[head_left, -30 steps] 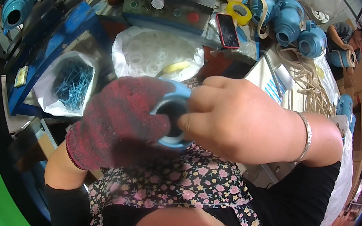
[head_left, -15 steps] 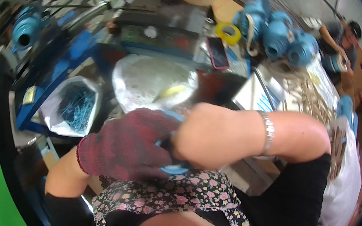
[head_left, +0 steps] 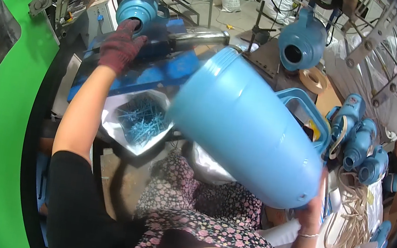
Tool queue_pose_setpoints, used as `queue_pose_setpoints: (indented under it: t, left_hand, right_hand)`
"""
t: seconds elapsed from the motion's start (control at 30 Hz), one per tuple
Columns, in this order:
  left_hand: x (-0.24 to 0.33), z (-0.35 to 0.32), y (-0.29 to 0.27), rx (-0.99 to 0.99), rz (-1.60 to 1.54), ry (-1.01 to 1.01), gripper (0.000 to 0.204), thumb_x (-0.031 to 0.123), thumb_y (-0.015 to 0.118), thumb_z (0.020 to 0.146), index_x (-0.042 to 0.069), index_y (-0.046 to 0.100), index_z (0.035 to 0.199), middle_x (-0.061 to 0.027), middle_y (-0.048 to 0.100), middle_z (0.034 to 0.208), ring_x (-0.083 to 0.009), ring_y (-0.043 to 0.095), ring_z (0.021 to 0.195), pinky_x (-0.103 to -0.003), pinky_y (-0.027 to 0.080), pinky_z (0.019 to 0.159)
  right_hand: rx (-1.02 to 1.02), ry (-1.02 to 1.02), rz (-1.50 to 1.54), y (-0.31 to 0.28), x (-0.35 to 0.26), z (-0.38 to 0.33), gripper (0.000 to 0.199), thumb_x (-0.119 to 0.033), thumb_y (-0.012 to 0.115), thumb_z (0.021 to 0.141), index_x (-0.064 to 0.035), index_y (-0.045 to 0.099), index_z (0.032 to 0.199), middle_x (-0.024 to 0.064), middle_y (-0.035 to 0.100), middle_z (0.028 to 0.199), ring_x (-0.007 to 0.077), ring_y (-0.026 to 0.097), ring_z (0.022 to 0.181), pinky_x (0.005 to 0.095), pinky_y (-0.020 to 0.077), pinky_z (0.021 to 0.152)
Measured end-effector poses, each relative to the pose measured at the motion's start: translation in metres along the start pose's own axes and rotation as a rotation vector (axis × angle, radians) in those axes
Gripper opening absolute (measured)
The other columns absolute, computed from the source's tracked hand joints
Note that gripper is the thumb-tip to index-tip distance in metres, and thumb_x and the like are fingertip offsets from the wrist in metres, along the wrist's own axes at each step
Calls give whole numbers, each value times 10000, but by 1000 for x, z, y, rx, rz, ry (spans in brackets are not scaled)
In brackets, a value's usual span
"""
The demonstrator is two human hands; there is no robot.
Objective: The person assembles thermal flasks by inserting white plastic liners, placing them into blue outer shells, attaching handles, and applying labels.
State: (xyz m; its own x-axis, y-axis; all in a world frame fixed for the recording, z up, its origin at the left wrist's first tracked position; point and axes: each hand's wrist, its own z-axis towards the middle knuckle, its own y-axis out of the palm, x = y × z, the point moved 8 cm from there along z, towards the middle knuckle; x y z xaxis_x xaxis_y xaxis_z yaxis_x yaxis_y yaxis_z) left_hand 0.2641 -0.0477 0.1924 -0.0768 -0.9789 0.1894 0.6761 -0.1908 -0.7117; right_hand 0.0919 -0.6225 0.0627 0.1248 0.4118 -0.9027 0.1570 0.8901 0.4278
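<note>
Blue plastic canister (head_left: pixel 250 131) rides tilted over the lap, right hand (head_left: pixel 310 211) closed under its base; the gloved left hand (head_left: pixel 120 47) rests curled on the blue machine (head_left: pixel 161 63), grip unclear. Judged mid-carry; next, lining its open mouth up

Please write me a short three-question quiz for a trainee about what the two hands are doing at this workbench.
1. True or false: the left hand, in a dark red knitted glove, rests on the blue metal machine at the far side of the bench.
2. Which hand holds up the large light blue plastic cylinder housing? A) left B) right C) both
3. Fill in: the open white bag below the left forearm holds small ____ screws.

Key
1. True.
2. B: the bare right hand, with a bracelet at the wrist, grips its closed lower end.
3. Blue.
</note>
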Motion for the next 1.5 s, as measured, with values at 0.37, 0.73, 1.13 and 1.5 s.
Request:
queue_pose_setpoints:
  t: [0.37, 0.73, 1.13, 1.5]
  left_hand:
    - [-11, -152, -156, 332, -138, 129, 236, 112, 665, 835, 11, 657, 1048, -185, 656, 1036, -330, 637, 902, -406, 503, 761]
    - [-112, -409, -208, 278, 935, -330, 322, 100, 552, 947, -52, 541, 1231, -278, 577, 1192, -387, 579, 1083, -413, 487, 909]
    - [-95, -340, -209, 637, -408, -629, 318, 245, 505, 979, 4, 524, 1184, -158, 572, 1154, -271, 560, 1046, -411, 456, 928]
    - [186, -96, -144, 62, -1015, 674, 372, 97, 633, 832, 31, 574, 1194, -149, 612, 1134, -271, 586, 1027, -402, 451, 923]
  right_hand:
    - [-171, 211, -189, 133, 63, 131, 560, -343, 550, 883, -124, 398, 1375, 63, 548, 1266, 219, 584, 1046, 419, 494, 857]
    - [-486, 487, 206, 542, 179, 121, 644, -359, 671, 846, -21, 376, 1309, 155, 477, 1281, 278, 562, 1082, 400, 580, 767]
    - [-675, 39, -330, 530, 152, 137, 685, -533, 526, 844, -61, 451, 1335, 204, 530, 1265, 339, 590, 997, 462, 475, 874]
    - [-425, -604, -317, 211, -51, 24, 818, -187, 794, 654, -121, 390, 1362, 145, 493, 1298, 274, 546, 1124, 368, 485, 925]
